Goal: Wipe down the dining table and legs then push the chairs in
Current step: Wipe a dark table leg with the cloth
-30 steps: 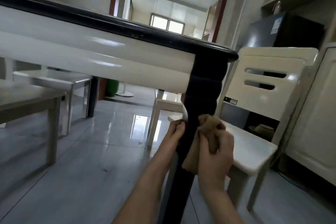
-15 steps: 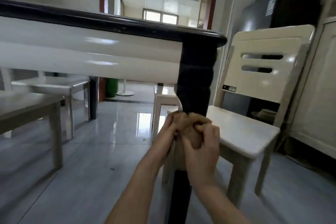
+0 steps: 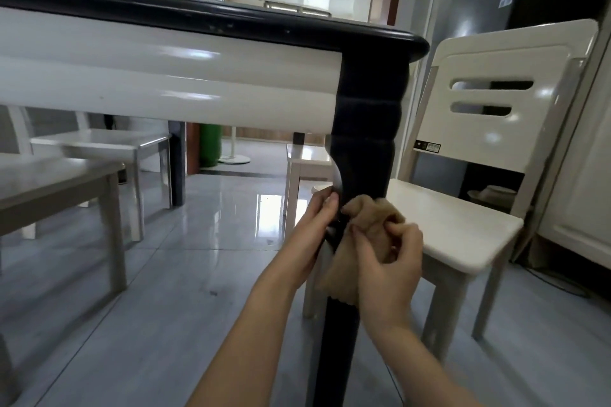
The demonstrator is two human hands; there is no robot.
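Grey floor (image 3: pixel 158 291) beneath the bench (image 3: pixel 165 82) — the right grip (image 3: pixel 390 261) pinches a tan cloth (image 3: pixel 345 274), bunched against the black leg (image 3: pixel 362 142) and draping below; the left grip (image 3: pixel 314 228) clasps the leg's opposite side.

Left grip (image 3: pixel 314 228) curls round leg (image 3: pixel 363 142); right grip (image 3: pixel 388 261), just beside, pinches bunched cloth (image 3: pixel 370 213) against leg.

left hand (image 3: pixel 314 228) parted from right hand (image 3: pixel 386 261) | cloth (image 3: pixel 370 218) shifted right on table leg (image 3: pixel 363 142)
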